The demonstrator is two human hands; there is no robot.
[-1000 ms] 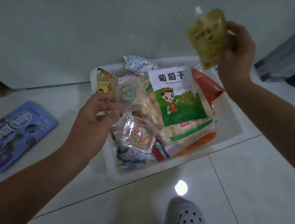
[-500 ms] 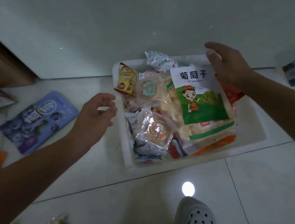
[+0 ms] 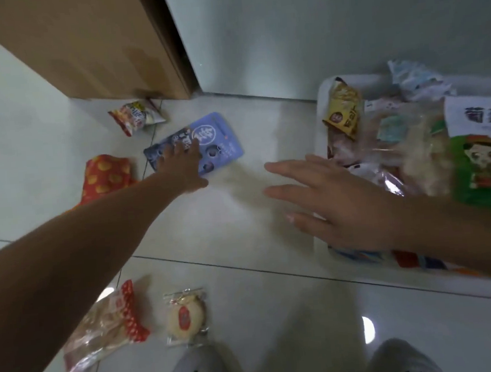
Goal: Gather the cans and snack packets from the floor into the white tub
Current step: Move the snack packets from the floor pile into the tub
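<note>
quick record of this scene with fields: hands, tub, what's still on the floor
white plastic tub: by the wall, piled with packets, yellow packet and green-and-white bag among them
left hand: fingers laid on the flat blue snack packet on the tiled floor
right hand: open, fingers spread, holds nothing, at the tub's edge
left on floor: blue packet, red packet with orange dots, small red-and-white packet by the wooden door, clear bag with red ends, round pastry in clear wrapper
cans: none in view
</note>
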